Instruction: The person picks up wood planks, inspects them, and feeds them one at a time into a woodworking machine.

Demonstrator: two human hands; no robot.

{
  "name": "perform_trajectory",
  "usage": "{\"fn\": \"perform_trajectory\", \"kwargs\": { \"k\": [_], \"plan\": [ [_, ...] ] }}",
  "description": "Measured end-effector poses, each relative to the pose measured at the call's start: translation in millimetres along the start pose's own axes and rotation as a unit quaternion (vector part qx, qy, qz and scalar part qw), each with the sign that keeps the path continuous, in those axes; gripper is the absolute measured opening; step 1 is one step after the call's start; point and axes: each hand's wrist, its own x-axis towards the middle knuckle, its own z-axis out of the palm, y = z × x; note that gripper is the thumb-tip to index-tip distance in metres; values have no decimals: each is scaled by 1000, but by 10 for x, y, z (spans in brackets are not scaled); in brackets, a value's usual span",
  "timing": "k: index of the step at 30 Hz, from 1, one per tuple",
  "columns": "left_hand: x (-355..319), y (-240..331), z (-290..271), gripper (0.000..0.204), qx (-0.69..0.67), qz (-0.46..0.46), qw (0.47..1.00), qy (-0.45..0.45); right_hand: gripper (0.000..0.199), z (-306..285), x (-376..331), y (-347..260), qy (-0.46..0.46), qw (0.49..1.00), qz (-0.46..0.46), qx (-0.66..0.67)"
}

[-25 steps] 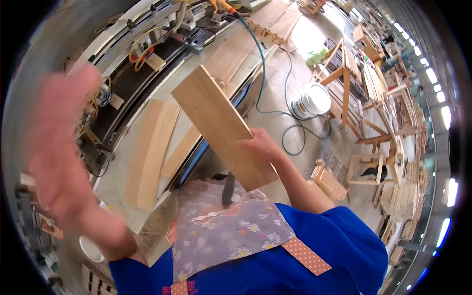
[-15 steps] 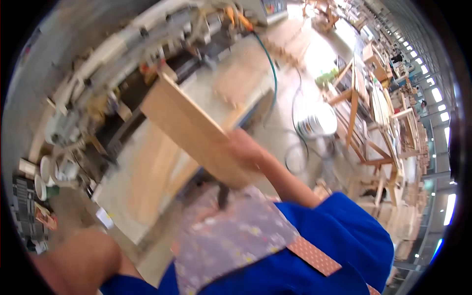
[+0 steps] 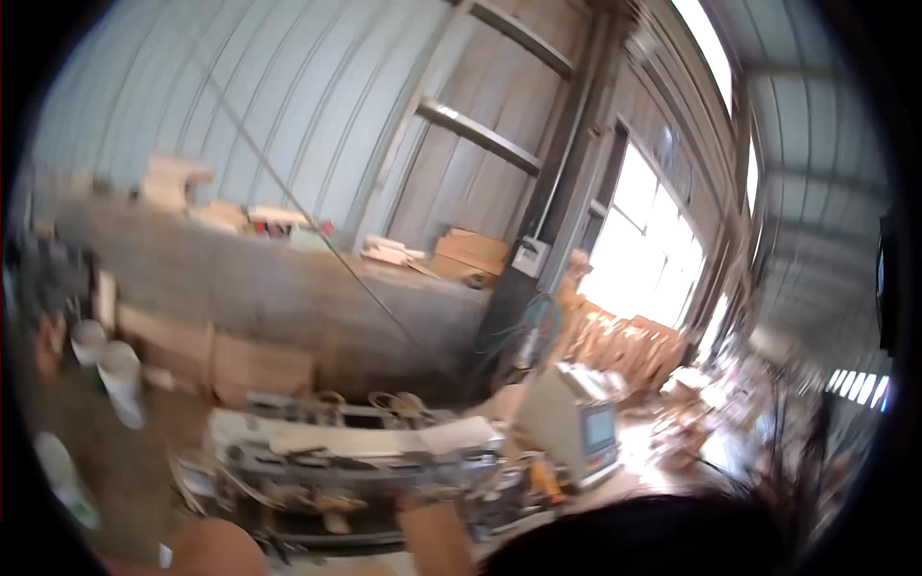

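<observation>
At the lower left edge, a rounded, blurred patch of bare skin [image 3: 216,550] belongs to my left arm or hand. No fingers can be made out on it. The end of a light wooden board [image 3: 437,540] rises from the bottom edge near the middle. My right hand does not show; whatever grips the board is below the picture. Just beyond the board stands a long machine [image 3: 355,442] with a pale top and several fittings. Dark hair [image 3: 634,538] covers the bottom right.
A grey box with a screen [image 3: 576,427] stands at the machine's right end. White buckets [image 3: 121,379] are on the floor to the left. Behind runs a low wall [image 3: 240,278] with wood offcuts on its ledge. A steel post [image 3: 538,221] and a bright window [image 3: 643,235] are farther right.
The view has swung up from the board and apron to the wall and window. My right hand has left the picture, and only the board's end still shows at the bottom.
</observation>
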Motion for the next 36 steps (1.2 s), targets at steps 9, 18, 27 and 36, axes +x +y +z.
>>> {"fn": "perform_trajectory", "kwargs": {
  "k": [9,18,27,36],
  "plan": [
    [390,-389,2,71,265,-75,961,-15,22,-395,-9,-908,-100,953,-82,275],
    [82,-652,204,68,385,-105,917,-5,31,-256,620,-1123,-125,986,-106,11],
    [-596,-1250,706,64,337,-322,785,407,32,-395,388,-1372,-54,981,-186,15],
    [-1409,-1705,1981,62,-277,-517,623,518,56,73,-165,-1670,133,832,-515,-160]
  ]
}}
